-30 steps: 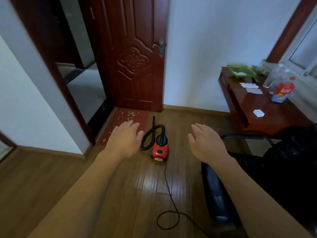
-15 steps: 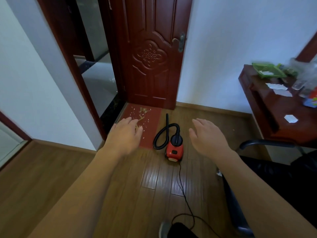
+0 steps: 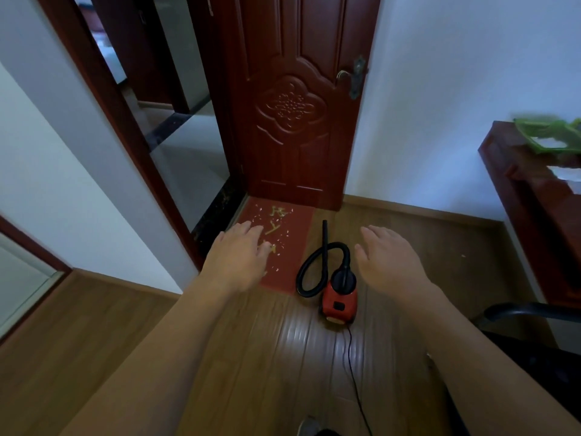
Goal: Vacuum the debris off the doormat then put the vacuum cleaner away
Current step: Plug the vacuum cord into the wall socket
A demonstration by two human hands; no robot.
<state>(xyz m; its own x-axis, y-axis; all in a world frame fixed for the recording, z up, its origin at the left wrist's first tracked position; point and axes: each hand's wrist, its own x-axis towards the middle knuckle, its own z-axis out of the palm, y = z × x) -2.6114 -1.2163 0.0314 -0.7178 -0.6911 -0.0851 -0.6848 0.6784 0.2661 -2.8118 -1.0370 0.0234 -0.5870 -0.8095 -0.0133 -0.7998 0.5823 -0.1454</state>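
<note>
A small red vacuum cleaner (image 3: 339,302) with a looped black hose (image 3: 309,272) stands on the wooden floor, its nozzle pointing toward the door. Left of it lies a red doormat (image 3: 295,247) strewn with pale yellow debris (image 3: 276,221). My left hand (image 3: 239,258) hovers in front of the mat's left part, fingers spread, holding nothing. My right hand (image 3: 388,256) hangs empty just right of the vacuum, fingers apart. Both hands are held out in the air well above the floor.
A dark red door (image 3: 298,99) stands open against the wall behind the mat, with the doorway (image 3: 176,127) to its left. A black power cord (image 3: 353,366) trails from the vacuum toward me. A wooden desk (image 3: 534,196) and a black chair (image 3: 534,313) are at right.
The view has come closer to the door and shifted left, so the desk slid to the right edge. Both hands stay outstretched and empty; the vacuum has not moved.
</note>
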